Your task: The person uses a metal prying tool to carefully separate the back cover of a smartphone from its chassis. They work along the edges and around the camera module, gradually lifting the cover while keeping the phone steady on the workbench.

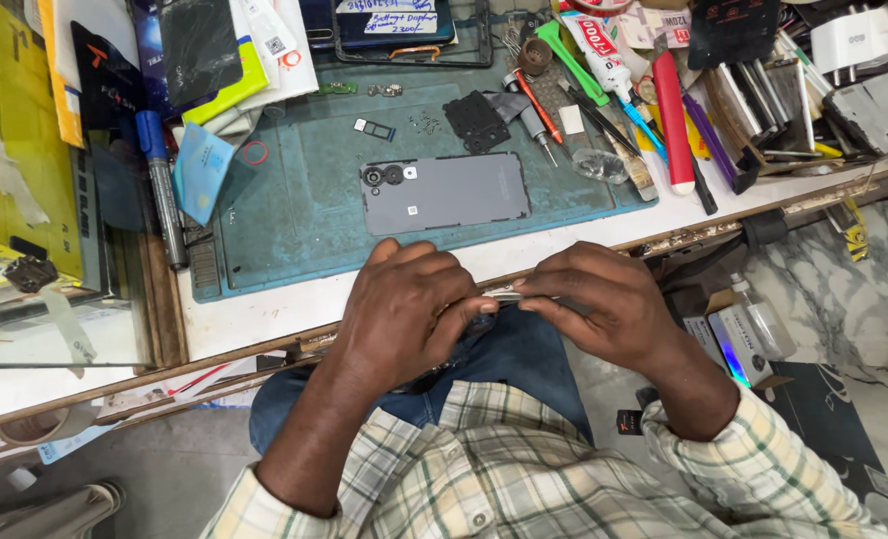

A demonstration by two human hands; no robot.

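My left hand (404, 309) and my right hand (598, 304) meet over my lap, just below the workbench edge. Together they pinch a small thin silvery part (504, 294) between the fingertips; most of it is hidden by my fingers. On the teal work mat (294, 220) beyond my hands lies a grey phone back cover (444, 192), camera holes at its left end. A black inner plate (476, 120), a small card tray (374, 129) and tiny screws (427, 124) lie farther back on the mat.
Screwdrivers (539, 115), a glue tube (603, 50), a red pen (671, 120) and loose tools crowd the right back. Boxes and packets (204, 60) pile at the left back, a blue marker (159, 180) beside them. A small bottle (763, 319) stands in a box at my right.
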